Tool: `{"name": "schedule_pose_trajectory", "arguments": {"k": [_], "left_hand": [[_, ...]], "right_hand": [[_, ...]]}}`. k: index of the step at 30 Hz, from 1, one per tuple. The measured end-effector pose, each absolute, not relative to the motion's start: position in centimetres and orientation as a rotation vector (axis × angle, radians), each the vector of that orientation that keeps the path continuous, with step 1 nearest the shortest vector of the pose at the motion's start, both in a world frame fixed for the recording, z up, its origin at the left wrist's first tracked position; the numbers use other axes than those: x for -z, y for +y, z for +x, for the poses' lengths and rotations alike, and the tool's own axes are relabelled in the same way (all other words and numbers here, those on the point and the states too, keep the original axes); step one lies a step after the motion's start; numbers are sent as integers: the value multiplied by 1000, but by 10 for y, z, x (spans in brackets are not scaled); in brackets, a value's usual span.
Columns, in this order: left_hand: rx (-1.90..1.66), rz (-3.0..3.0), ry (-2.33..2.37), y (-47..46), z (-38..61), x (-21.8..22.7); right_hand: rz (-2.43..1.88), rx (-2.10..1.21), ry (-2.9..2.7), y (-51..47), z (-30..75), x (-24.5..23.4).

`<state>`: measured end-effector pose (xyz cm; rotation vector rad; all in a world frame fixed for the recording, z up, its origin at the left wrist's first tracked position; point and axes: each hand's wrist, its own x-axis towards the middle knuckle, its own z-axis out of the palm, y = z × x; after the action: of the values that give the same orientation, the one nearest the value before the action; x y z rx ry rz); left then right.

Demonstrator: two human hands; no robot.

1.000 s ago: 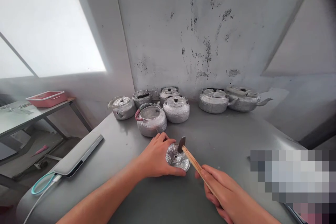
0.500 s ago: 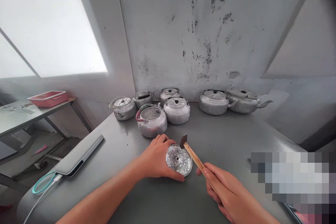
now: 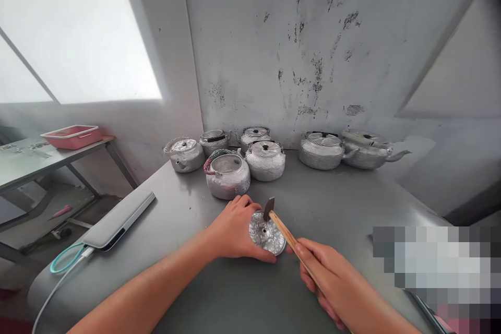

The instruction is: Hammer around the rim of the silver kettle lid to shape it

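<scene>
My left hand (image 3: 240,229) grips the left edge of a round, dented metal kettle lid (image 3: 270,239), fingers at its far side and thumb at the near side. A small hole shows in the lid's middle. In my right hand (image 3: 321,274) is a hammer (image 3: 285,229) with a pale wooden handle and a dark metal head. The hammer's head is over the far part of the lid; whether it touches the metal I cannot tell. Just beyond my left hand stands a lidless kettle (image 3: 228,177) with a red and green wrapped handle.
Several dented metal kettles (image 3: 266,162) stand along the wall at the back of the grey table (image 3: 219,292). A power bank (image 3: 119,219) with a white cable lies at the left. A pink basket (image 3: 72,137) sits on another table. A blurred patch covers the lower right.
The hammer's head has shifted slightly left and inward over the lid. My left hand still grips the lid. The whole view has shifted a little.
</scene>
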<state>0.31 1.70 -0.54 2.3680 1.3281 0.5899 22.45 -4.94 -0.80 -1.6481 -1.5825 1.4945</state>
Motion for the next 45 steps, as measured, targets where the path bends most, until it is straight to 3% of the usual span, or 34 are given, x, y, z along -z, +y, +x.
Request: {"name": "schedule_pose_trajectory", "arguments": {"k": [27, 45], "left_hand": [[-579, 2245, 1366, 15, 4, 4], [-570, 2276, 1369, 14, 5, 5]], "right_hand": [[-1620, -1129, -1931, -50, 227, 0], [-1664, -1398, -1744, -48, 233, -11]]}}
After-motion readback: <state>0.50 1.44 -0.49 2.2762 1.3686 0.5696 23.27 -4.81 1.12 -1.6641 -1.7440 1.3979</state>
